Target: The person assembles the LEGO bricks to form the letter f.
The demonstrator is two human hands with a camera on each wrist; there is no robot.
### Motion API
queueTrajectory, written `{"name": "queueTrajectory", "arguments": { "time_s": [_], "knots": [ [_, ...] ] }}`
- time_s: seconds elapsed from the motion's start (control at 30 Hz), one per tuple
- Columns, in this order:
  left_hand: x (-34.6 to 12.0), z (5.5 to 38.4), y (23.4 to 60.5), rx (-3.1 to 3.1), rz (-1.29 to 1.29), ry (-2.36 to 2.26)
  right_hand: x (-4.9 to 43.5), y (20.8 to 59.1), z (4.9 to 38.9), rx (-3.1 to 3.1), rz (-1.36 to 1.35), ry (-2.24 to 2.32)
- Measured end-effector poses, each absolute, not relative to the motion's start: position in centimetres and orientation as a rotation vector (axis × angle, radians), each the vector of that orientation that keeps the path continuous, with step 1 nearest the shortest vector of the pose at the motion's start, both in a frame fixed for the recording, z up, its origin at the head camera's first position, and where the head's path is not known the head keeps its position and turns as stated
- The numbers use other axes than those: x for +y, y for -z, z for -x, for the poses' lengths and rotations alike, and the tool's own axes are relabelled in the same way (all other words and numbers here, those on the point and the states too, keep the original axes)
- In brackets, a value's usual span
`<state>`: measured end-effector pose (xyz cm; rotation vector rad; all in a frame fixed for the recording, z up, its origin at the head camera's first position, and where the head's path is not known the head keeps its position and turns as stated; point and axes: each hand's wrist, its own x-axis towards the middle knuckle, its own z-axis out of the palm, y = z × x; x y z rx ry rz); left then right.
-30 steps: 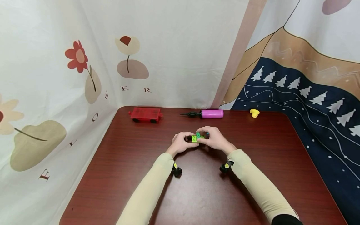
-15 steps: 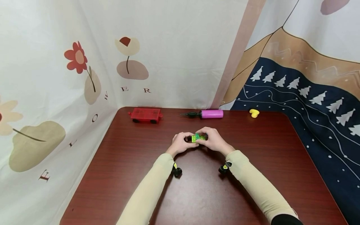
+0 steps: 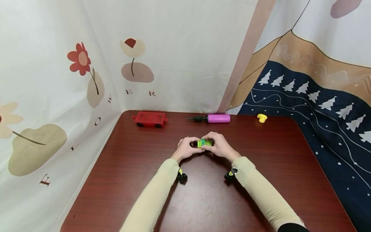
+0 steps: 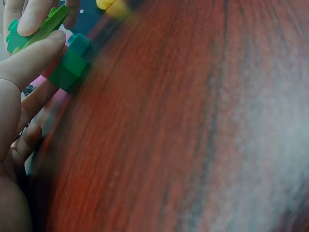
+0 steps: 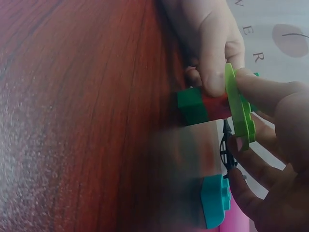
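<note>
My left hand (image 3: 184, 148) holds a small stack of toy building bricks low over the table from the left, its thumb on the red brick (image 5: 216, 107). A dark green brick (image 5: 192, 106) forms the bottom, and a long lime-green brick (image 5: 236, 106) lies across the top. On the lime brick sits a green brick (image 3: 203, 141), which my right hand (image 3: 218, 145) pinches between thumb and fingers. Apart from the stack, a teal brick (image 5: 214, 200) shows beyond the right fingers in the right wrist view; in the head view that hand hides it.
Along the table's back edge stand a red toy wagon (image 3: 150, 119), a purple hand pump (image 3: 218, 118) with a black nozzle, and a yellow rubber duck (image 3: 262, 118). A printed curtain (image 3: 179, 58) hangs behind the brown table (image 3: 203, 199).
My right hand has shifted slightly left and down with the green brick, which now sits lower against the lime brick. The left hand has stayed nearly still.
</note>
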<state>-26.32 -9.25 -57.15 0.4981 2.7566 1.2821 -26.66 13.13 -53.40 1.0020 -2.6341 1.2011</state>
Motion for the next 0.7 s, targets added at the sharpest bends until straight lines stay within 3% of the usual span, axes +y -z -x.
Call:
{"name": "queueTrajectory", "arguments": {
  "time_s": [0.7],
  "knots": [
    [-9.24,26.19,57.15,2.756,-0.474,-1.246,13.45,53.27,26.70,-2.741,-0.969,-1.238]
  ]
}}
